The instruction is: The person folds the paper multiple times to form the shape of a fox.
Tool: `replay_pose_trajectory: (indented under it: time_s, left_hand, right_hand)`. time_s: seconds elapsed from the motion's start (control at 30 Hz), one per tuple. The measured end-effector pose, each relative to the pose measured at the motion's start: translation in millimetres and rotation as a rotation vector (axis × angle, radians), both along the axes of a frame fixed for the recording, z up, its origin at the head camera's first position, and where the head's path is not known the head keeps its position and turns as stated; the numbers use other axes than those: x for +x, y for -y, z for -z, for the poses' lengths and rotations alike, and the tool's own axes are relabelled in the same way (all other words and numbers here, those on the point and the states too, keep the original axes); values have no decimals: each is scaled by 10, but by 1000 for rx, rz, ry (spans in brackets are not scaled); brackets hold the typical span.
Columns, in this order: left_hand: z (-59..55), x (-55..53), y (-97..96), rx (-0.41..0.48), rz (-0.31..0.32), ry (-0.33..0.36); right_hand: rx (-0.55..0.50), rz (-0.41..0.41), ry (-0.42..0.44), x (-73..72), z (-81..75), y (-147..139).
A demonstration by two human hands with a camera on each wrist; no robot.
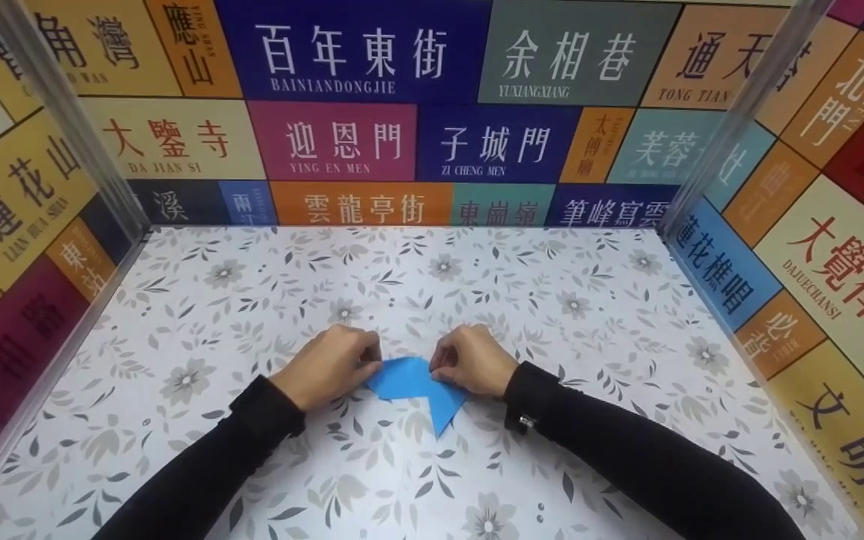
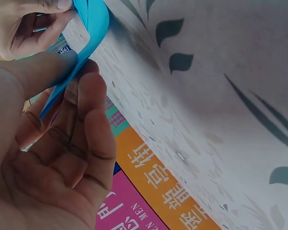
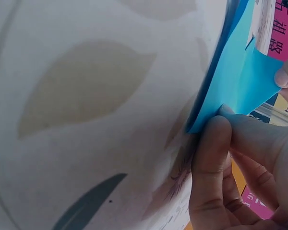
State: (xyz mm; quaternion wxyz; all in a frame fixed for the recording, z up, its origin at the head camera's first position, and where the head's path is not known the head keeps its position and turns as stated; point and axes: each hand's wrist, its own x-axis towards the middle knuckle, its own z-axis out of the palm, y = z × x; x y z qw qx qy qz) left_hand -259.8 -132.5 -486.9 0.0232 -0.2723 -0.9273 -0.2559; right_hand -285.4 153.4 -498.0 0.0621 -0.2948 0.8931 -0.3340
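A folded piece of blue paper (image 1: pixel 406 379) is held between both hands over the floral tabletop, a pointed flap of it hanging toward the person. My left hand (image 1: pixel 334 364) pinches its left end; in the left wrist view the paper (image 2: pixel 93 28) runs between the thumb and curled fingers (image 2: pixel 93 91). At the right part of the paper, my right hand (image 1: pixel 477 361) grips it between thumb and forefinger. The right wrist view shows the thumb pressed on the blue paper (image 3: pixel 230 81), which is creased into layers there.
The white tabletop (image 1: pixel 312 480) has a grey leaf and flower pattern. Panels with coloured blocks of Chinese lettering (image 1: pixel 334 142) stand at the back and both sides. Clear strips (image 1: pixel 739 112) run along the panel corners.
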Motion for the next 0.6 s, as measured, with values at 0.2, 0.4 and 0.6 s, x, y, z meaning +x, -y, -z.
replay_pose_trajectory:
  time_s: [0.2,0.4,0.6]
  left_hand:
    - [8,57,-10,36,42,-13]
    - [-7,77,-39,69,85,-13]
    - [-8,120,-82,62,104,3]
  right_hand:
    - [-4,3,11,-3,28,-15]
    - [-24,17,19,-8,21,-20]
    - [-3,26,22,-7,28,-21]
